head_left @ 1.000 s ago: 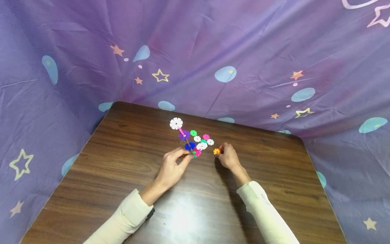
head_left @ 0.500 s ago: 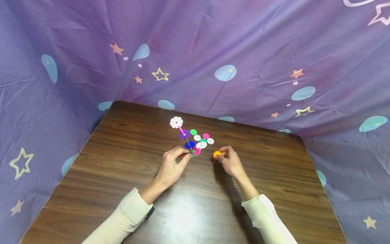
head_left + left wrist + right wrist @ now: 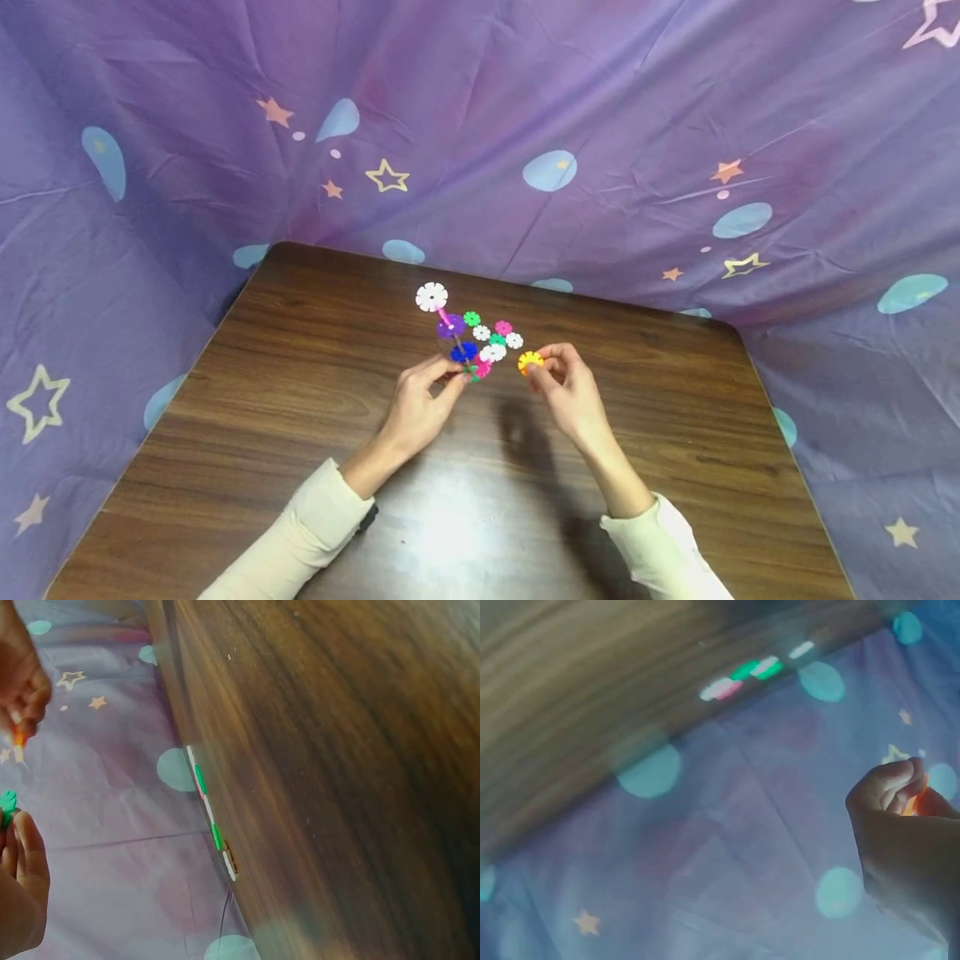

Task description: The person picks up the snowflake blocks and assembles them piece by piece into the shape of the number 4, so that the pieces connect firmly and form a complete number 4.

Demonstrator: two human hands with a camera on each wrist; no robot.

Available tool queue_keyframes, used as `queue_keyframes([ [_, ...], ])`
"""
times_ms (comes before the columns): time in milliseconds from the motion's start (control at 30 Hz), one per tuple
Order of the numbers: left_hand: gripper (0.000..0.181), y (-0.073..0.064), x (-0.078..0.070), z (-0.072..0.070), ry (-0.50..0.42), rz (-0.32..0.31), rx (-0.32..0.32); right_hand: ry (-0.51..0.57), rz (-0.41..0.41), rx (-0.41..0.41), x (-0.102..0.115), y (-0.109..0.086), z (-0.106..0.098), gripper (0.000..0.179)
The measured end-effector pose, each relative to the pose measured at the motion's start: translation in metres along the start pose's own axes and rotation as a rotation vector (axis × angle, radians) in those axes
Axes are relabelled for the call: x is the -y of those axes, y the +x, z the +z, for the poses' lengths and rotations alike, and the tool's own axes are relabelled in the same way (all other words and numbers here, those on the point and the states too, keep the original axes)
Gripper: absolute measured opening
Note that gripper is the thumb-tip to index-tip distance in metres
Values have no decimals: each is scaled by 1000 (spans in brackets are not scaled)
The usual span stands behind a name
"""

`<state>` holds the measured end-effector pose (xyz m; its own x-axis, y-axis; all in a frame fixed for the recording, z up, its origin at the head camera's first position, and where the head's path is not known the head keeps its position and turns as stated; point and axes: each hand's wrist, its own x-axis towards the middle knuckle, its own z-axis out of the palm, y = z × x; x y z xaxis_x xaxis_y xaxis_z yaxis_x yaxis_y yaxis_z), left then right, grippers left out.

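Observation:
In the head view, my left hand [image 3: 420, 408] pinches the lower end of a chain of plastic snowflake discs. The chain rises from a green disc [image 3: 472, 372] past a blue disc [image 3: 463, 352] and a purple disc [image 3: 451, 327] to a white disc [image 3: 431, 297] at its top. My right hand [image 3: 573, 396] holds a yellow-orange snowflake disc [image 3: 529, 362] between thumb and fingers, a short way right of the chain. The left wrist view shows the left hand [image 3: 24, 889] with green at its fingertips. Fingers partly hide the orange piece [image 3: 915, 801] in the right wrist view.
Behind the chain, several loose discs lie flat on the wooden table [image 3: 300, 350], among them a green one [image 3: 472, 318], a pink one [image 3: 503, 327] and a white one [image 3: 514, 341]. A purple patterned curtain [image 3: 465, 125] hangs past the table's far edge.
My right hand has lifted the yellow-orange disc and turned its face toward the head camera; the hand's shadow has shifted away from it. My left hand keeps its grip on the chain, nearly still.

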<state>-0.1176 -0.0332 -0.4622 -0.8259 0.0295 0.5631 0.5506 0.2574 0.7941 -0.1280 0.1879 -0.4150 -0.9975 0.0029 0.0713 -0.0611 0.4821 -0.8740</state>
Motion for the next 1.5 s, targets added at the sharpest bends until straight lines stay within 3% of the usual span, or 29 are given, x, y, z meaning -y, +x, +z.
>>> queue_keyframes([
  [167,8,0,0,0,9,-9,18,-66,-128,-94,19,-9,-1,19],
  [367,6,-1,2,2,16,19,17,-57,-340,-181,33,-12,5,23],
  [567,7,-2,1,4,13,61,12,-193,-467,-216,41,-11,9,21],
  [833,7,-2,-1,4,18,92,4,-273,-482,-246,43,-13,15,19],
  [1033,5,-2,-3,8,13,140,-51,-296,-520,-260,45,-14,19,18],
  [1267,6,-2,-2,12,27,203,-132,-278,-536,-241,53,-12,22,17],
  [1500,6,0,-2,11,37,213,-149,-323,-573,-199,65,-10,23,16],
])
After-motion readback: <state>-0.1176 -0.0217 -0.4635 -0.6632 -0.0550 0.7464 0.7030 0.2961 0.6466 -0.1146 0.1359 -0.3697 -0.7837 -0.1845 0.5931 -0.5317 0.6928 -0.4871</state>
